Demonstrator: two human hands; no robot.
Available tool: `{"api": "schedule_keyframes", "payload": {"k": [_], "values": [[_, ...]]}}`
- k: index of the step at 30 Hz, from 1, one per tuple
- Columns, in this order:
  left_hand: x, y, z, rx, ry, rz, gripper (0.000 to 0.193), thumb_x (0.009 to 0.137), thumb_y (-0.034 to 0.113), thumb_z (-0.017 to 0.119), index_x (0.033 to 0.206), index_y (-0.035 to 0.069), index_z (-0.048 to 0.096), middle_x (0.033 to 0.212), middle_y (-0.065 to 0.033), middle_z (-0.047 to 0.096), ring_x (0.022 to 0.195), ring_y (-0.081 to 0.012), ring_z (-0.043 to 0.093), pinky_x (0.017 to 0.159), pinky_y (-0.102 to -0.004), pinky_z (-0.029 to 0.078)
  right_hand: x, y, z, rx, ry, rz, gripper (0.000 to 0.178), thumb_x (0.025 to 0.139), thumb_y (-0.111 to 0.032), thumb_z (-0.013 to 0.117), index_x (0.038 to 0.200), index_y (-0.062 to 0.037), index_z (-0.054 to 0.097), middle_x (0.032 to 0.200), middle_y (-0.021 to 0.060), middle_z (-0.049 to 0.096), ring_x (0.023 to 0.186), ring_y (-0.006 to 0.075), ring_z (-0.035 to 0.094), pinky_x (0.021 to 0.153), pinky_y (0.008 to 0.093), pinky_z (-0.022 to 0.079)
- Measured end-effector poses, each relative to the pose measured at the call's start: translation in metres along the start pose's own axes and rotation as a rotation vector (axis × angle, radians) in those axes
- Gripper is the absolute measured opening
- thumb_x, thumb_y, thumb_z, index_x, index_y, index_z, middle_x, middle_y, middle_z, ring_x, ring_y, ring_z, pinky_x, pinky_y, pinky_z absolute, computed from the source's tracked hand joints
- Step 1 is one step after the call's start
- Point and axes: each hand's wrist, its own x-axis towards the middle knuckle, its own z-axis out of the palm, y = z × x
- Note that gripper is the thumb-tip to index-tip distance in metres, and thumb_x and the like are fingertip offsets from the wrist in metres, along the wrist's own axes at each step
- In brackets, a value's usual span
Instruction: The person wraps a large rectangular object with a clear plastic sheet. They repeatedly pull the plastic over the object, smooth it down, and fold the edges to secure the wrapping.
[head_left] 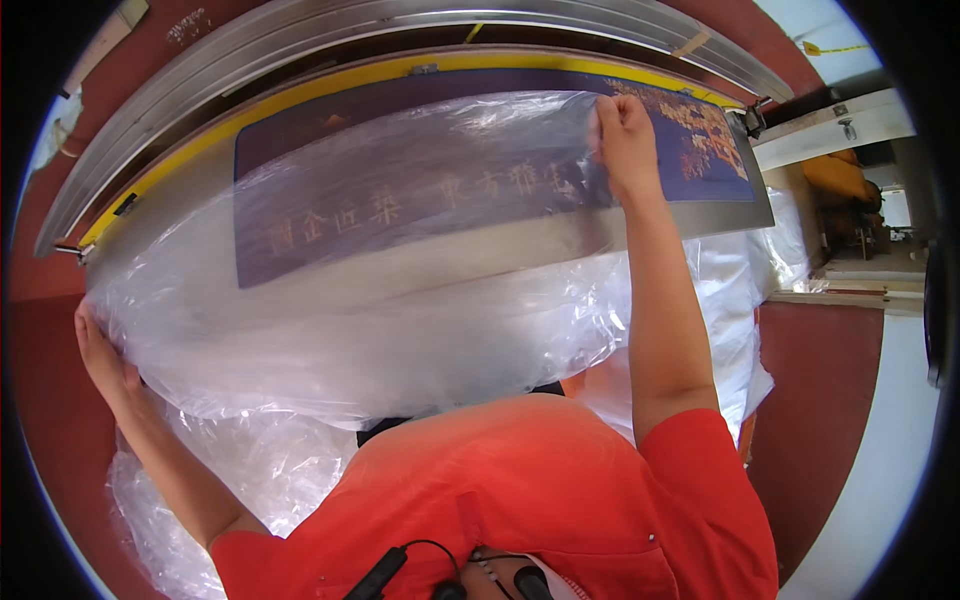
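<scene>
**In front of the dark printed panel (715,180), we hold out clear plastic film (350,350)**

The film is the largest thing before us, stretching from lower left to upper right and veiling most of the panel; whether the two touch, we cannot tell. Behind it, a silver metal rail (240,52) and a slimmer yellow strip (560,67) run along the panel's far side. Our right hand (628,145) pinches the film's upper right corner, fingers curled. Our left hand (103,365) sits low at the film's left edge, fingers nearly straight; how firmly they close, we cannot tell.

To do this well, we judge it best to draw both hands evenly apart, ease out the sag and small creases, and keep the pinch light so the thin film does not tear.
</scene>
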Motion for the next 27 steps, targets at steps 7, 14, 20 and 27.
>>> {"api": "schedule_keyframes", "payload": {"k": [7,14,20,27], "values": [[0.17,-0.102,0.037,0.458,-0.133,0.235,0.022,0.078,0.027,0.052,0.066,0.009,0.049,0.056,0.0046,0.038,0.053,-0.0039,0.035,0.046,-0.0184,0.028,0.061,0.04,0.01,-0.187,0.14,-0.095,0.021,0.075,-0.022,0.054,0.072,-0.0017,0.048,0.06,0.0076,0.053,0.046,0.0146,0.05,0.045,0.0278,0.04],[0.191,-0.122,0.081,0.811,0.154,0.268,0.053,0.066,0.048,0.057,0.084,-0.002,0.059,0.083,-0.0127,0.059,0.079,-0.0232,0.055,0.071,-0.0301,0.04,0.093,0.021,0.021,0.261,0.048,0.437,0.027,0.069,-0.023,0.063,0.069,0.0008,0.05,0.064,0.0087,0.056,0.045,0.0135,0.053,0.044,0.0235,0.044],[0.256,-0.16,0.039,0.921,0.084,0.189,0.06,0.075,0.05,0.036,0.087,-0.005,0.057,0.09,-0.0192,0.057,0.089,-0.0314,0.053,0.075,-0.0365,0.04,0.093,0.025,0.026,0.417,0.021,0.469,0.024,0.074,-0.022,0.055,0.077,0.0015,0.052,0.067,0.0089,0.055,0.053,0.0135,0.053,0.048,0.0229,0.044],[0.226,-0.145,0.069,0.797,0.095,0.115,0.044,0.079,0.031,0.032,0.077,-0.005,0.057,0.072,-0.0125,0.057,0.068,-0.0231,0.054,0.062,-0.0342,0.042,0.094,0.037,0.023,0.511,0.001,0.476,0.029,0.08,-0.019,0.029,0.083,0.0016,0.048,0.071,0.0105,0.054,0.06,0.0173,0.055,0.055,0.0271,0.049]]}}
